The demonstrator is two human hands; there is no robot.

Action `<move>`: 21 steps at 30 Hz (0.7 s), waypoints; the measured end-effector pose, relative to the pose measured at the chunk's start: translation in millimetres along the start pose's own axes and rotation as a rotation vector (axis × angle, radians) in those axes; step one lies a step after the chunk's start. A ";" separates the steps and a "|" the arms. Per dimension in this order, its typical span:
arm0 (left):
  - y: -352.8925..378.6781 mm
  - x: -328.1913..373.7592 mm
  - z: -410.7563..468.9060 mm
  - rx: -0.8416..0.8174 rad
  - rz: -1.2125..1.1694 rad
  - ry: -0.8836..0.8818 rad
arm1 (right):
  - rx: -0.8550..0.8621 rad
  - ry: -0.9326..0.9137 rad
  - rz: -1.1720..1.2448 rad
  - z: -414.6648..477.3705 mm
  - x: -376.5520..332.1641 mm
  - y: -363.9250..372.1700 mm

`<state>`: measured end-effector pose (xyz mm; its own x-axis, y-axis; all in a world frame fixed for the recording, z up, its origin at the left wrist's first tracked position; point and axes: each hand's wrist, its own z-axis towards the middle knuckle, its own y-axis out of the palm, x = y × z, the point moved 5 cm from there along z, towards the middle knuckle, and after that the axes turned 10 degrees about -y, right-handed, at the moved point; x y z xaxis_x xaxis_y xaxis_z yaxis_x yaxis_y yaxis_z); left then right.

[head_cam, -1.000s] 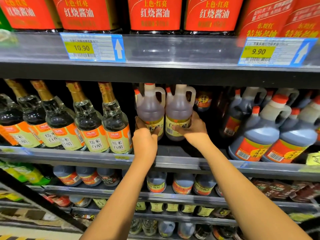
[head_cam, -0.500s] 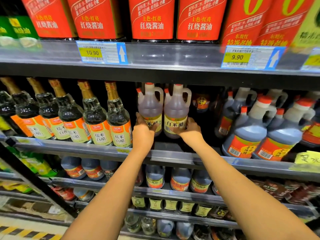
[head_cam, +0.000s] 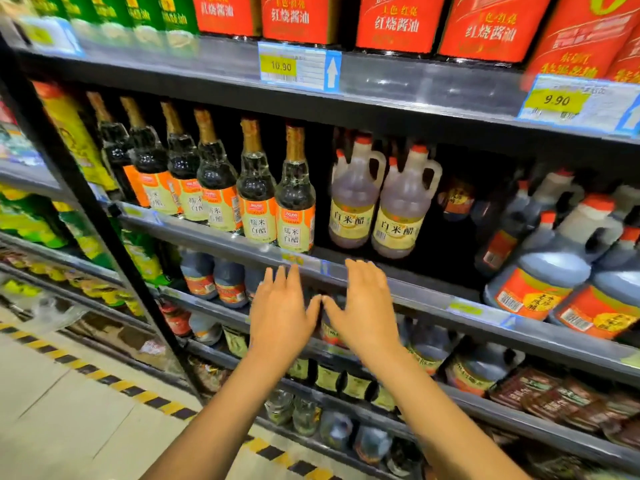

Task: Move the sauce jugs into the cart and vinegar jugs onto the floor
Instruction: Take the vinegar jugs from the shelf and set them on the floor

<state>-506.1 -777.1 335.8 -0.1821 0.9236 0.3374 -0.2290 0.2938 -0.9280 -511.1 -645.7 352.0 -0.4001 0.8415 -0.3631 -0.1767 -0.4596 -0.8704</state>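
Two pale vinegar jugs with red caps and yellow labels stand side by side on the middle shelf, the left jug (head_cam: 353, 199) touching the right jug (head_cam: 403, 209). Dark sauce jugs (head_cam: 543, 271) with orange labels sit on the same shelf to the right. My left hand (head_cam: 282, 311) and my right hand (head_cam: 363, 306) hover below the vinegar jugs in front of the shelf edge (head_cam: 433, 303). Both hands have straight, spread fingers and hold nothing; their thumbs nearly meet.
Tall gold-necked bottles (head_cam: 256, 188) fill the shelf left of the jugs. Red-labelled containers (head_cam: 398, 22) line the shelf above, with price tags (head_cam: 299, 67) on its rail. Lower shelves hold more bottles. A black upright post (head_cam: 86, 202) and a tiled floor (head_cam: 62, 420) with yellow-black tape lie to the left.
Both hands have let go of the two vinegar jugs and pulled back and down, away from the shelf. The jugs stay on the shelf. The view has swung left.
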 end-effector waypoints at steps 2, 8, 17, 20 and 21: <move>2.8 -42.1 -11.6 -0.077 0.129 -0.064 | -0.080 -0.073 -0.025 -5.1 -30.8 26.4; -11.7 -202.5 -64.1 -0.155 0.269 -0.321 | -0.386 -0.157 -0.075 -19.4 -142.5 128.2; -47.3 -442.2 -192.7 -0.206 0.283 -0.723 | -0.791 -0.344 -0.032 -89.5 -337.9 275.1; -54.7 -499.2 -231.8 -0.216 0.278 -0.863 | -0.916 -0.394 -0.034 -110.6 -382.3 310.6; -55.9 -515.9 -243.3 -0.222 0.270 -0.906 | -0.949 -0.410 -0.043 -114.5 -395.7 319.5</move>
<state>-166.8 -1210.1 175.2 -0.8907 0.4544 0.0159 0.0977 0.2255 -0.9693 -306.2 -1093.0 179.5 -0.7170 0.6089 -0.3393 0.5127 0.1310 -0.8485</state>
